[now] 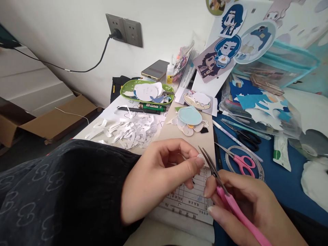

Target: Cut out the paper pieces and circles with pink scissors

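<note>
My left hand (pixel 161 177) is closed in a pinch, thumb against forefinger, on a small white paper piece (pixel 201 156) that is mostly hidden by the fingertips. Pink-handled scissors (pixel 232 201) sit in my right hand (pixel 252 198), their blades slightly parted and pointing up and left beside the paper. Beneath both hands lies a printed form (pixel 191 201) with handwriting on it. Just beyond the left hand is a heap of white paper strips (pixel 138 133). A small stack of paper cut-outs, topped by a light blue one (pixel 190 116), rests on the brown board (pixel 171 133).
A green tray (pixel 125 93) of cut-outs stands at the back, near a phone (pixel 155 69) and a glue bottle (pixel 169 73). On the blue surface at right lie other pink scissors (pixel 244 164), black scissors (pixel 248 138), a tape ring (pixel 260 169) and a white tube (pixel 281 152).
</note>
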Demonstrator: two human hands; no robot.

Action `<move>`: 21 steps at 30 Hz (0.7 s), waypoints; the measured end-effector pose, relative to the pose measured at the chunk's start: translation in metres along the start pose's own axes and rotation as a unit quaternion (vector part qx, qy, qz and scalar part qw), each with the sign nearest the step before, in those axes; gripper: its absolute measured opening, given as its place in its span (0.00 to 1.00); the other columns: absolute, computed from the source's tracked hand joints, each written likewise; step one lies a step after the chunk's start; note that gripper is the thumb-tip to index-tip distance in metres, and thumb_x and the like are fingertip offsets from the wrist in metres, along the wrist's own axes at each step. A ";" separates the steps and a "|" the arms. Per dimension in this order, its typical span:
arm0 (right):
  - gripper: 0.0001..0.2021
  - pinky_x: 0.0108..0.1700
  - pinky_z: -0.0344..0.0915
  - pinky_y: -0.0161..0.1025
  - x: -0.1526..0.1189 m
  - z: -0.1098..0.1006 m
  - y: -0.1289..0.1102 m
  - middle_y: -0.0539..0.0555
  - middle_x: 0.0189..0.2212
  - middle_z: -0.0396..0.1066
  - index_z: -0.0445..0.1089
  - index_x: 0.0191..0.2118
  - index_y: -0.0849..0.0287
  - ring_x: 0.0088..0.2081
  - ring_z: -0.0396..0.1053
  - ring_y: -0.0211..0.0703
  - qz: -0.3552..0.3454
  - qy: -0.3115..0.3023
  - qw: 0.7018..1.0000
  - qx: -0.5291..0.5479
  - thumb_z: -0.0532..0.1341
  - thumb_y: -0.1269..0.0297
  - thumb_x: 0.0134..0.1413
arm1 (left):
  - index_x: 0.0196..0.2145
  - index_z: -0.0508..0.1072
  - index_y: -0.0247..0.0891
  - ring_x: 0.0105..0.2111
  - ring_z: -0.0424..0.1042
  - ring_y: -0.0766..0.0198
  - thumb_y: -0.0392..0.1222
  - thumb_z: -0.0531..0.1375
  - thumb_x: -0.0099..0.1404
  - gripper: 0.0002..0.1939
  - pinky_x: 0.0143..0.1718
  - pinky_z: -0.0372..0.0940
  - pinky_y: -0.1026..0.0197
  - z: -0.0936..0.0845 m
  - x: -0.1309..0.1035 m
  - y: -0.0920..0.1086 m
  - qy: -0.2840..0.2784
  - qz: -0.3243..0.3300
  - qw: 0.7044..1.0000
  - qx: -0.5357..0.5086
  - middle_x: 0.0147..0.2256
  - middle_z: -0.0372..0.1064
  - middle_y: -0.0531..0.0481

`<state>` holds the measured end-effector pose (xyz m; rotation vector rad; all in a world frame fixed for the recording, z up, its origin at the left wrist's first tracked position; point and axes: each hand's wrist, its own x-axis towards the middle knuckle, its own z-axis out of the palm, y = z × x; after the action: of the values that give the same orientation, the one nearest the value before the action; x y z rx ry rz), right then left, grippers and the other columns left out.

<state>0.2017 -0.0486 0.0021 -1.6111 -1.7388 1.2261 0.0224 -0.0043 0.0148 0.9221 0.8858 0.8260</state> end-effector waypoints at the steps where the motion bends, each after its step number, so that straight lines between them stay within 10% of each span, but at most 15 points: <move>1: 0.05 0.25 0.68 0.34 -0.001 -0.001 0.002 0.47 0.21 0.65 0.69 0.29 0.57 0.21 0.66 0.39 0.007 0.014 1.000 0.009 0.64 0.69 0.41 | 0.27 0.72 0.32 0.17 0.61 0.76 0.33 0.63 0.58 0.04 0.15 0.55 0.76 -0.001 0.000 0.000 0.007 -0.003 1.000 0.009 0.19 0.66 0.58; 21: 0.04 0.21 0.71 0.30 0.007 -0.010 0.009 0.49 0.20 0.73 0.72 0.33 0.55 0.20 0.71 0.40 -0.042 -0.085 0.991 -0.094 0.60 0.68 0.51 | 0.24 0.78 0.34 0.17 0.65 0.76 0.38 0.64 0.59 0.07 0.15 0.55 0.77 -0.008 0.005 -0.003 0.037 -0.008 0.999 0.001 0.21 0.73 0.54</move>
<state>0.2131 -0.0403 -0.0024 -1.5560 -2.0617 1.2225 0.0180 0.0010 0.0088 0.8905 0.9564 0.8499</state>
